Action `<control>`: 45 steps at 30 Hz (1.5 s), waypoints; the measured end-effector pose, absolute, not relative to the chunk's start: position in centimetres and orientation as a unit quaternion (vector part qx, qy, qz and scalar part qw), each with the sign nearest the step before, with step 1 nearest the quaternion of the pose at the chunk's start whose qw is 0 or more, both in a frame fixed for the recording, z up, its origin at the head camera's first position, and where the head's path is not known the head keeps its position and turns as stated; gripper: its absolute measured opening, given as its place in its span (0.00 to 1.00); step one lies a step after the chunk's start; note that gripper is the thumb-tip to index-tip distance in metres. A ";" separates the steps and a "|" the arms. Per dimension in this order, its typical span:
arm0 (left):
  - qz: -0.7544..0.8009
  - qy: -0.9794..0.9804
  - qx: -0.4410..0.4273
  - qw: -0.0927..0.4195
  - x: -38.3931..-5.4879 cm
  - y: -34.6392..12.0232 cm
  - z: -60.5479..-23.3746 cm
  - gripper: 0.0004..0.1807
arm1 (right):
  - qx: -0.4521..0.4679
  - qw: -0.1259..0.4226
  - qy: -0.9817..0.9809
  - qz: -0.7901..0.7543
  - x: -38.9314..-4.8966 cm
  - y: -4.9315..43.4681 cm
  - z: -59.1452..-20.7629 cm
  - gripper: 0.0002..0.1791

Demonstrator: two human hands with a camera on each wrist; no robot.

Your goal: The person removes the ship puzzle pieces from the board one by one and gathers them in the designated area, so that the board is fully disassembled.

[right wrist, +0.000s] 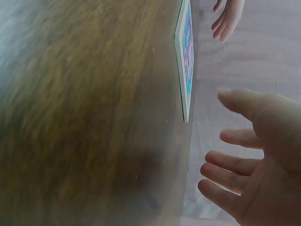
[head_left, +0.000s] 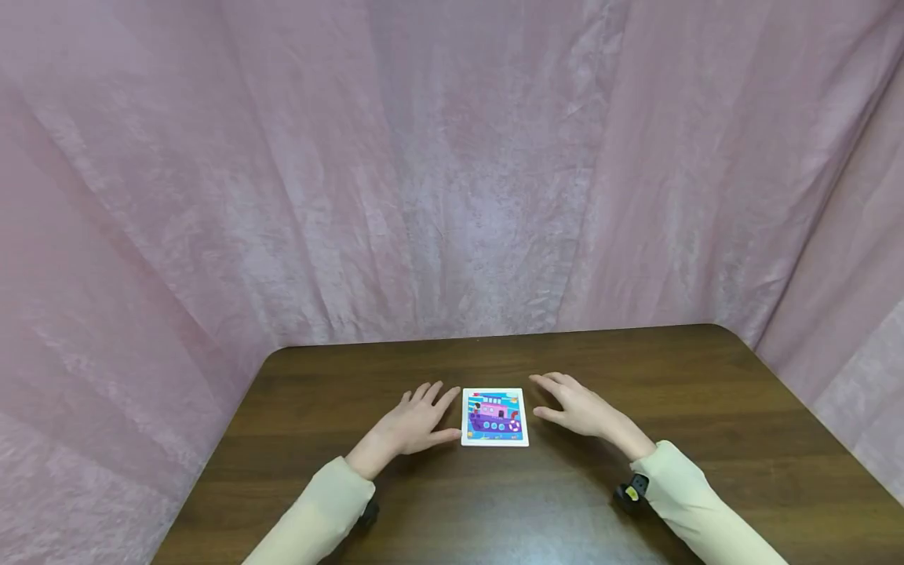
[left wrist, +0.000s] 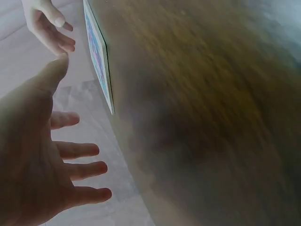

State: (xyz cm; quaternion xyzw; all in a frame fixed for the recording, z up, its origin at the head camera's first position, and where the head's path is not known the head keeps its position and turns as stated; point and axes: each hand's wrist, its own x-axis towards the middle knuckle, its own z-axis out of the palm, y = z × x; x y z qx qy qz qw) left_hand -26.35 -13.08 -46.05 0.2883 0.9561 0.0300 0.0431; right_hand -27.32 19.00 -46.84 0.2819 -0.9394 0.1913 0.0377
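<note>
A small square picture puzzle or board [head_left: 495, 417] with a white border lies flat on the table; its picture is a purple and pink ship on blue. To its left is my left hand [head_left: 420, 422], fingers spread and thumb close to the board's left edge. My right hand [head_left: 575, 406] hovers at the board's right side, fingers loosely extended and holding nothing. In the left wrist view the board [left wrist: 98, 54] appears edge-on past the left thumb. The right wrist view shows the board [right wrist: 185, 59] edge-on beside the right hand [right wrist: 263, 160].
The brown wooden table [head_left: 353, 369] has rounded far corners. Pink velvet curtains [head_left: 480, 173] hang behind it and along both sides. A dark wrist camera [head_left: 632, 492] sits under the right sleeve, with another partly hidden at the left wrist.
</note>
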 end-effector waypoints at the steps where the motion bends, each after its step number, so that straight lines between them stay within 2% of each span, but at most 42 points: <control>1: 0.034 0.956 0.288 0.049 -26.5 -13.0 -46.1 0.43 | 0.281 0.042 -0.939 0.195 -27.4 18.9 -46.9 0.33; 8: 0.055 0.951 0.297 0.073 -27.1 -12.2 -46.4 0.43 | 0.284 0.073 -0.931 0.219 -28.3 18.2 -47.2 0.27; 15: 0.055 0.942 0.320 0.084 -27.9 -11.0 -46.9 0.45 | 0.267 0.049 -0.917 0.293 -29.4 17.1 -47.4 0.23; 25: 0.070 0.932 0.333 0.125 -27.5 -9.4 -47.2 0.44 | 0.256 0.022 -0.918 0.301 -29.9 15.6 -47.8 0.17; 37: 0.045 0.928 0.336 0.152 -27.1 -7.8 -47.5 0.41 | 0.254 0.028 -0.930 0.265 -30.4 14.9 -48.1 0.15; 45: 0.023 0.930 0.336 0.145 -26.5 -6.9 -46.9 0.39 | 0.266 0.025 -0.924 0.272 -30.8 15.1 -48.1 0.14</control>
